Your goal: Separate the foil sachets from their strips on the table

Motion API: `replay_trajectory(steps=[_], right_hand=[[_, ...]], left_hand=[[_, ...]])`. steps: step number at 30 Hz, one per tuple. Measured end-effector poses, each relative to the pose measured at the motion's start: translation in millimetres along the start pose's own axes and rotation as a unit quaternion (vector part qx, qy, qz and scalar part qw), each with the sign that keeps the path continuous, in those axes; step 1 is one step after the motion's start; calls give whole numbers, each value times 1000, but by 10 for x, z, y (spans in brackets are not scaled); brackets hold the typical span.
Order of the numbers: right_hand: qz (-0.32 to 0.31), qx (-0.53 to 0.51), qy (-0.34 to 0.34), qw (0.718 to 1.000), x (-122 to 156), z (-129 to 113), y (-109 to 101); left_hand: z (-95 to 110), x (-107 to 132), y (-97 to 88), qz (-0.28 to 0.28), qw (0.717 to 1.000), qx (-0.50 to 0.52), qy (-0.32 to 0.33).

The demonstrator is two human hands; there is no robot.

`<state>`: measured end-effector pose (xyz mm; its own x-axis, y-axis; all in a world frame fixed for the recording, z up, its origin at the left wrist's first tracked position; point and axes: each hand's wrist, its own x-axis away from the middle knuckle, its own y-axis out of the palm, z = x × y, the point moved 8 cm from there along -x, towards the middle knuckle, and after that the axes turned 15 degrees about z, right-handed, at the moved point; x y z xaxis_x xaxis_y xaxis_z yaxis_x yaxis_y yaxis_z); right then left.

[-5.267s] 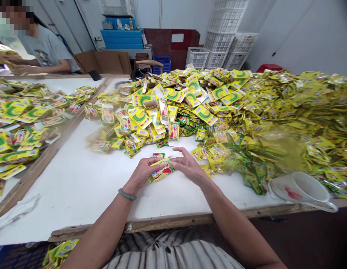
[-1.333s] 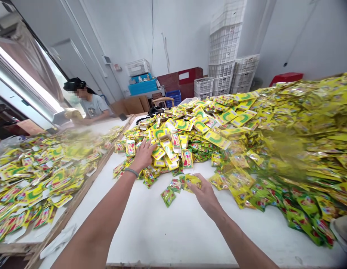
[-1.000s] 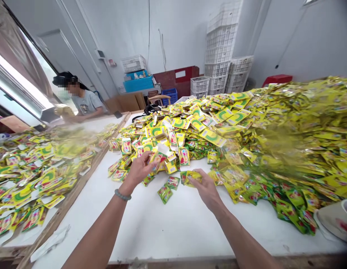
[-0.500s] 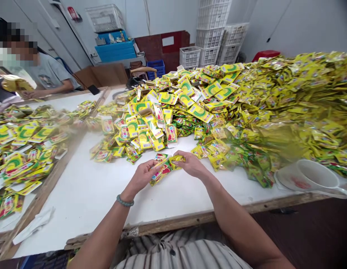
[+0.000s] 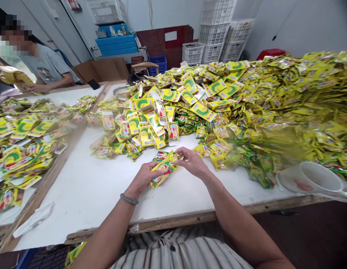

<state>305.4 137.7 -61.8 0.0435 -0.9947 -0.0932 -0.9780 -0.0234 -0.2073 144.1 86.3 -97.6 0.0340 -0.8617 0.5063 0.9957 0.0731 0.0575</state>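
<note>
My left hand (image 5: 145, 178) is closed on a small printed box (image 5: 162, 176), yellow and green with red fruit pictures, held tilted just above the white table. At the box's upper right end, my right hand (image 5: 191, 162) pinches a shiny yellow packet (image 5: 175, 156). The packet meets the box there; how far it reaches inside is hidden by the fingers. Just behind the box, another small printed packet (image 5: 160, 155) lies on the table.
Yellow boxes (image 5: 146, 134) are heaped ahead, and a large mound of packets (image 5: 296, 93) fills the right. A white plastic jug (image 5: 296, 179) stands at the right edge. Across a wooden strip (image 5: 54, 175) on the left lie more boxes; a co-worker (image 5: 47, 67) sits beyond.
The box has turned to show more of its printed front. My right hand has brought the yellow packet closer against the box's end. The view has shifted slightly.
</note>
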Motion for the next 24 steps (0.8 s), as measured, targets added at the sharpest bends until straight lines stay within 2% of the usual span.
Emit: replay_trajectory(steps=[3, 9, 11, 14, 16, 21, 22, 24], right_hand=[[26, 52, -13, 998, 9, -24, -18], [119, 72, -10, 990, 48, -44, -59], [106, 52, 2, 993, 78, -24, -12], [42, -23, 63, 997, 137, 60, 122], [24, -34, 76, 996, 160, 72, 156], [142, 68, -46, 987, 128, -131, -28], [150, 81, -68, 983, 130, -167, -28], [125, 96, -93, 983, 135, -190, 37]], left_hand=[[6, 23, -24, 3, 1000, 15, -5], [22, 48, 25, -9, 1000, 14, 19], [14, 49, 12, 5, 999, 38, 17], [23, 58, -7, 21, 998, 65, 11], [51, 65, -3, 23, 997, 67, 18], [115, 56, -22, 38, 996, 59, 55], [110, 48, -35, 42, 996, 55, 58], [80, 27, -85, 61, 995, 50, 53]])
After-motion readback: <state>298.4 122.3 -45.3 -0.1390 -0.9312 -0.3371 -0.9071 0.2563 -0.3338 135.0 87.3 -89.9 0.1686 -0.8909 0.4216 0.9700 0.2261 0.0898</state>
